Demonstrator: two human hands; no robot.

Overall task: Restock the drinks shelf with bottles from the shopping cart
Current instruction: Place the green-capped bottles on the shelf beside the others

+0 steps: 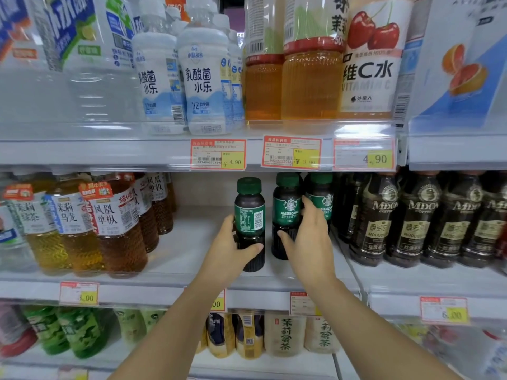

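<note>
Head view. Grips 1 green-capped coffee bottle [249, 215] low on its dark base with the left hand [227, 250]; stands upright on the middle shelf [186, 242], cap up, barcode side outward. Clasps a 2nd bottle [286, 209], also upright, with the right hand [307, 242], logo outward.

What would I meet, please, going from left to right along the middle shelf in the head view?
First yellow tea bottles → brown tea bottles → green-capped bottle held by the left hand → Americano bottle held by the right hand → second Americano bottle → dark coffee bottles.
</note>
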